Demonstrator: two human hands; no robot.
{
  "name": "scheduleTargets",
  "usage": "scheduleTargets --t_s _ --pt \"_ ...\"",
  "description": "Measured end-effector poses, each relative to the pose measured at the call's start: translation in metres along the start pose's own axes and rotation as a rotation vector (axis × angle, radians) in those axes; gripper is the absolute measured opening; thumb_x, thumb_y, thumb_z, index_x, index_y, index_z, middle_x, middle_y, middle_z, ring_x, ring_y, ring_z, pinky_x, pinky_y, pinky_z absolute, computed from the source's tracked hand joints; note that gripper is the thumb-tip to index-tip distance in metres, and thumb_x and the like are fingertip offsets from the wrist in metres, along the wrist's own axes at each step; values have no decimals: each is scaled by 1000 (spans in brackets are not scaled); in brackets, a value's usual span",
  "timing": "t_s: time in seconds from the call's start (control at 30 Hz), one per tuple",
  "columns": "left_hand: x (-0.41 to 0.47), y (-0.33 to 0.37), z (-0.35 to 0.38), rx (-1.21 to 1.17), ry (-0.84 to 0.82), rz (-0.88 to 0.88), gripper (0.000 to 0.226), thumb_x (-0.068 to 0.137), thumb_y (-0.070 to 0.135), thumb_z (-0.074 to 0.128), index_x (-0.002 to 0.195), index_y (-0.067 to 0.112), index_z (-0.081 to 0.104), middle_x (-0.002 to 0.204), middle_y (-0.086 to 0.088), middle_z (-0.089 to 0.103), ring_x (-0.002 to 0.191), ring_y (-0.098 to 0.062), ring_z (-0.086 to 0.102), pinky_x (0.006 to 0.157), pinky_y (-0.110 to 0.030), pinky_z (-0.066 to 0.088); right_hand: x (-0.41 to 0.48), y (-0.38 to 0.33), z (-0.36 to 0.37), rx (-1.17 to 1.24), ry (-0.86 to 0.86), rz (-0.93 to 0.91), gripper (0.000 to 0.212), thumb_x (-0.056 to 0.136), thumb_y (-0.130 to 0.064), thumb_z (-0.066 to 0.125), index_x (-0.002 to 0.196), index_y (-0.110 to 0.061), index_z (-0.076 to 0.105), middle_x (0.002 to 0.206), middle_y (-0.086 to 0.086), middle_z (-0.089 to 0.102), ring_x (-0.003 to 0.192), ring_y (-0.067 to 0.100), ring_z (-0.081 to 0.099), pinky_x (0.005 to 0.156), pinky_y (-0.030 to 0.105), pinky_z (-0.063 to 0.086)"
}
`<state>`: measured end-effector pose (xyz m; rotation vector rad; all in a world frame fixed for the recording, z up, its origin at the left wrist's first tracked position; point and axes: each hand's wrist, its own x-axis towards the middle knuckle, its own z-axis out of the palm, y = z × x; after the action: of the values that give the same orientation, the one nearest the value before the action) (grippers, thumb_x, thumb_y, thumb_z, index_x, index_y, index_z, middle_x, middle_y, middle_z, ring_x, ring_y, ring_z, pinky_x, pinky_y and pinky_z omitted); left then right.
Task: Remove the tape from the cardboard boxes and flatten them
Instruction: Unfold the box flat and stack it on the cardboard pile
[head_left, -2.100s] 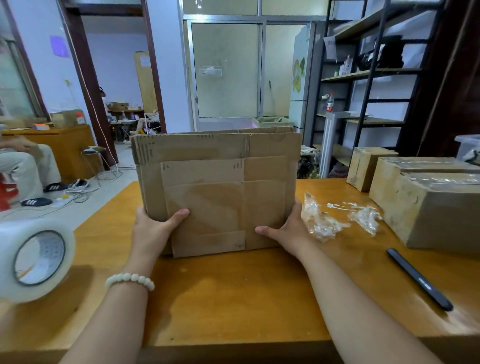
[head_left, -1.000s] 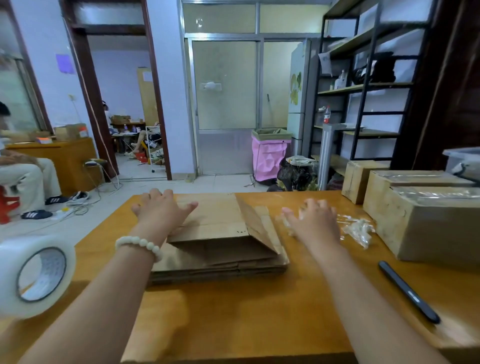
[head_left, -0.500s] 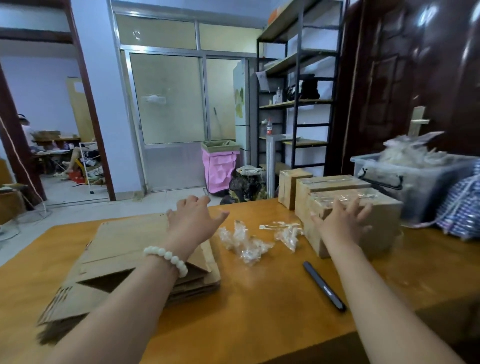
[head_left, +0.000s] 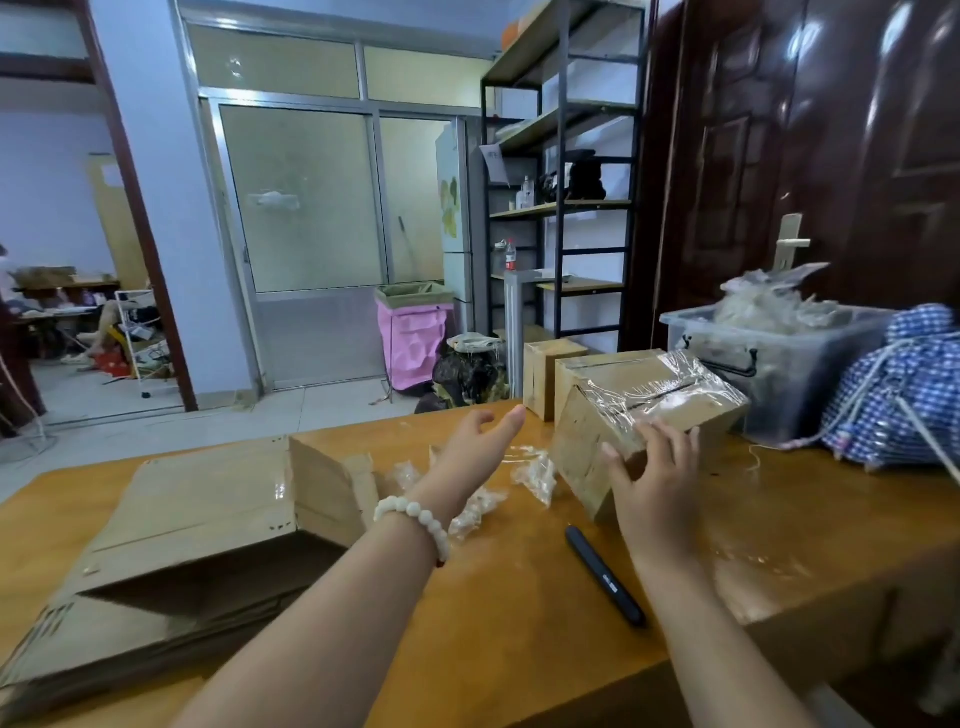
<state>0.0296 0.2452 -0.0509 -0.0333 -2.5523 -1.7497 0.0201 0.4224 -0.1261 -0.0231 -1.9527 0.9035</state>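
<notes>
A cardboard box (head_left: 584, 441) sealed with clear tape sits tilted on the wooden table (head_left: 519, 649), right of centre. My right hand (head_left: 657, 483) grips its near corner, thumb on the left face and fingers on the taped face. My left hand (head_left: 483, 441), wearing a white bead bracelet, hovers open just left of the box without touching it. A stack of flattened cardboard (head_left: 197, 519) lies at the table's left. Crumpled tape scraps (head_left: 535, 473) lie between the stack and the box.
A black pen-like tool (head_left: 605, 582) lies on the table near my right forearm. A second small box (head_left: 540, 369) stands behind the tilted one. A grey plastic bin (head_left: 779, 374) of tape waste and a blue checkered bag (head_left: 914, 379) occupy the right end.
The first box was pressed flat onto the stack. My view swung right, my right hand took hold of the taped box and tipped it toward me, and my left hand left the flattened cardboard.
</notes>
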Motion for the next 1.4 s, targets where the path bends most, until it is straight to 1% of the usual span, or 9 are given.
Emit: scheduleTargets --t_s 0.3,0.4,0.5,0.67,0.77,0.93,1.13,1.27,1.4 --pt "-9 32 -60 -161 -1 26 50 86 73 41 118 37 56 128 8 54 116 -16 42 111 -45 26 -22 -61 20 324 -43 -487 44 91 -33 55 127 -8 47 134 15 47 139 39 24 117 35 20" --pt "-3 18 -112 -227 -22 -60 105 46 95 57 127 29 54 133 -7 55 125 -35 51 110 -56 33 -35 -90 25 562 -167 -607 41 90 -16 59 127 -4 45 138 12 43 140 38 26 116 34 26" --pt "-5 -5 -160 -304 -42 -107 106 50 93 62 138 33 49 141 -12 52 124 -40 52 108 -62 34 -49 -118 36 720 -323 -668 41 90 -7 56 128 -6 42 143 9 38 143 33 24 115 37 28" --pt "-35 -28 -205 -324 133 -119 136 29 92 67 146 31 35 138 -10 52 127 -32 47 102 -61 35 -55 -147 73 758 -521 -565 37 92 -5 47 126 -17 43 151 -4 31 147 21 12 118 33 19" --pt "-44 -49 -213 -476 364 -175 125 48 77 75 150 33 16 138 -7 42 120 -33 45 83 -49 42 -52 -158 89 731 -622 -290 41 90 1 44 121 -24 54 147 -8 36 145 4 12 119 29 14" --pt "-62 -82 -202 -611 542 -209 123 59 72 73 151 34 0 143 -7 35 118 -34 43 78 -50 47 -60 -195 86 695 -839 10 49 85 -57 54 121 -27 45 124 -4 40 106 -2 44 91 14 38" --pt "-77 -102 -225 -372 742 -54 120 56 57 72 152 37 3 153 -3 18 139 -33 23 109 -53 31 -53 -205 93 779 -884 110 59 84 -32 70 128 -26 31 115 -3 50 101 5 53 83 20 46" --pt "-85 -102 -229 -563 692 217 66 80 18 69 133 19 29 111 -5 46 96 -17 48 76 -31 43 -44 -213 90 862 -828 7 63 81 -20 67 133 -36 34 124 -7 47 104 9 54 91 26 45" --pt "-86 -115 -226 -395 722 281 61 80 29 74 120 21 28 108 2 45 100 -15 51 86 -30 44 -35 -215 93 867 -769 -64 69 84 7 55 138 -30 34 130 -4 42 118 11 45 93 22 44"
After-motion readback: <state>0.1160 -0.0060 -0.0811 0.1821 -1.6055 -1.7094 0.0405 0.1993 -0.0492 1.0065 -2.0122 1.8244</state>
